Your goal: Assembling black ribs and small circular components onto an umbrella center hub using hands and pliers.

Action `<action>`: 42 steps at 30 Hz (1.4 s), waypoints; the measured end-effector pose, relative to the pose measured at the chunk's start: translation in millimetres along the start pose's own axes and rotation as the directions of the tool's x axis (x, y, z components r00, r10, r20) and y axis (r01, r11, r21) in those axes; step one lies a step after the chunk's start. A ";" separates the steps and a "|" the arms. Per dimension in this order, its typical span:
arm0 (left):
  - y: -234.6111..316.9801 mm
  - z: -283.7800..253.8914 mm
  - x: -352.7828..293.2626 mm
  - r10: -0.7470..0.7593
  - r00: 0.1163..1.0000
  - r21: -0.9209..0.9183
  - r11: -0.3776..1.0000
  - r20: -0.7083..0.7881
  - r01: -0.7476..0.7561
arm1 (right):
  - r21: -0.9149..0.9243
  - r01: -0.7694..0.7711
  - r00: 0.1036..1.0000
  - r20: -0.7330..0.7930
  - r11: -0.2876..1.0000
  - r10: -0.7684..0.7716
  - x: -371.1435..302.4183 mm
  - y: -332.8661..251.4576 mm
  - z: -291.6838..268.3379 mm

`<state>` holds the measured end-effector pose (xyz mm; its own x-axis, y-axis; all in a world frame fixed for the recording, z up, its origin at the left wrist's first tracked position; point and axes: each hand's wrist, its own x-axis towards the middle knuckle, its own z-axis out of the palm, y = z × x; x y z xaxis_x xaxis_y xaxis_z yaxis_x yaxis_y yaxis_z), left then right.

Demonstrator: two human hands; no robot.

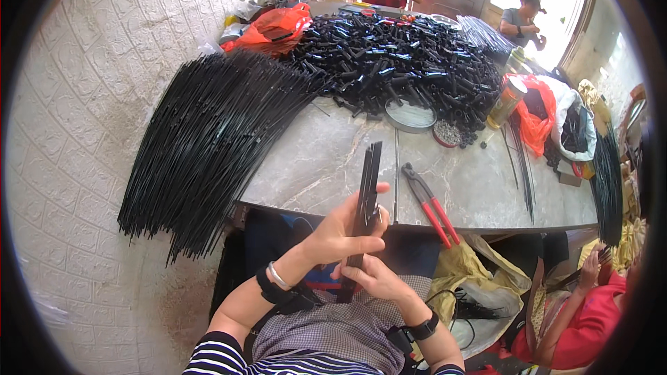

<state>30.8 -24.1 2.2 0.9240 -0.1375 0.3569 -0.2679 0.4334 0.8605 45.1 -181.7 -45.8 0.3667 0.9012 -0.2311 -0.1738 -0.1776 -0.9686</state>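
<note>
My left hand [338,235] is wrapped round a bundle of thin black rods [370,177] in front of my chest, with the thumb across it. Lower down, my right hand [375,279] closes on the same bundle. The rods stand nearly upright, their tops rising in front of the table's near edge. Small shiny bits show by my left fingertips, too small to make out. On the grey marbled table [313,173], just beyond my hands, lie pincers with red handles [431,207]. A thick stack of long black rods [208,132] hangs over the table's left side.
A heap of short black tubes [389,55] covers the back. Before it stand a round tin [410,117], a small red dish of metal bits [447,134] and a jar [506,102]. A yellow sack [479,264] is at my right. Several people work around the table.
</note>
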 end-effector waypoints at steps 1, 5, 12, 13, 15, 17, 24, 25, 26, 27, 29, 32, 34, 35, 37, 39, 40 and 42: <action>-0.8 -0.9 -3.1 0.000 0.997 0.066 0.998 -0.083 0.005 | -0.011 0.037 0.999 -0.011 0.999 -0.038 2.2 2.8 -0.1; 6.1 -13.6 0.7 0.138 0.987 0.271 0.956 -0.079 -0.112 | -0.044 0.096 0.995 -0.009 0.994 -0.096 14.6 10.0 -6.0; 8.1 -24.5 -7.3 0.117 0.992 0.383 0.919 -0.046 -0.091 | -0.136 0.146 0.985 -0.072 0.980 -0.157 5.8 -35.4 -20.5; 4.5 -26.2 -9.6 0.116 0.992 0.350 0.932 -0.056 -0.089 | -0.289 0.225 0.927 -0.232 0.931 -0.296 0.2 -43.9 -27.5; 2.4 -29.5 -12.0 0.103 0.992 0.283 0.956 -0.077 -0.077 | -0.318 0.402 0.826 -0.278 0.859 -0.490 -2.9 -69.6 -41.5; 7.7 -28.0 -11.0 0.102 0.993 0.379 0.923 -0.066 -0.070 | -0.526 0.461 0.743 -0.211 0.715 -0.635 -5.8 -98.6 -46.6; 20.1 -40.7 -15.5 0.120 0.987 0.587 0.809 -0.109 -0.034 | -0.834 0.389 0.811 0.109 0.391 -0.575 18.8 -142.5 -48.5; 19.5 -42.5 -14.7 0.123 0.986 0.584 0.811 -0.114 -0.034 | -0.847 0.406 0.785 0.131 0.343 -0.606 22.3 -143.9 -48.4; 18.6 -44.2 -13.8 0.135 0.986 0.595 0.802 -0.100 -0.050 | -0.847 0.407 0.788 0.136 0.342 -0.601 25.4 -144.4 -50.6; 18.0 -46.2 -13.3 0.147 0.985 0.606 0.793 -0.085 -0.066 | -0.851 0.415 0.784 0.155 0.322 -0.601 28.2 -144.4 -53.9; 18.0 -50.4 -11.7 0.143 0.985 0.599 0.799 -0.096 -0.058 | -0.852 0.427 0.782 0.181 0.301 -0.596 35.7 -146.3 -58.1; 15.1 -57.9 -10.9 0.137 0.984 0.581 0.812 -0.112 -0.047 | -0.874 0.398 0.833 0.218 0.278 -0.508 45.1 -155.4 -62.6; 15.5 -63.0 -13.4 0.136 0.982 0.575 0.817 -0.133 -0.035 | -0.830 0.426 0.887 0.305 0.361 -0.347 56.5 -163.0 -72.2; 17.2 -65.3 -14.7 0.101 0.988 0.565 0.825 -0.118 -0.017 | -0.829 0.428 0.887 0.308 0.361 -0.344 64.3 -168.2 -78.2; 16.7 -70.1 -16.5 0.069 0.992 0.555 0.832 -0.105 0.000 | -0.604 0.565 0.817 0.504 0.562 -0.280 84.3 -184.3 -92.9; 8.5 -73.5 -19.6 0.044 0.987 0.428 0.903 -0.155 0.027 | -0.515 0.528 0.833 0.469 0.675 -0.294 110.9 -195.6 -113.4; 3.0 -78.1 -22.5 0.046 0.987 0.426 0.904 -0.156 0.025 | -0.414 0.481 0.853 0.426 0.773 -0.302 129.2 -199.5 -124.4; -1.9 -83.7 -32.4 -0.063 0.973 0.408 0.900 -0.223 0.152 | -0.566 0.274 0.962 0.158 0.777 -0.224 179.8 -204.5 -141.8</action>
<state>24.3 54.1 -41.5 0.9766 0.0375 0.2117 -0.2121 0.0063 0.9772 276.2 -39.5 97.7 0.2472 0.9689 0.0090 0.4830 -0.1152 -0.8680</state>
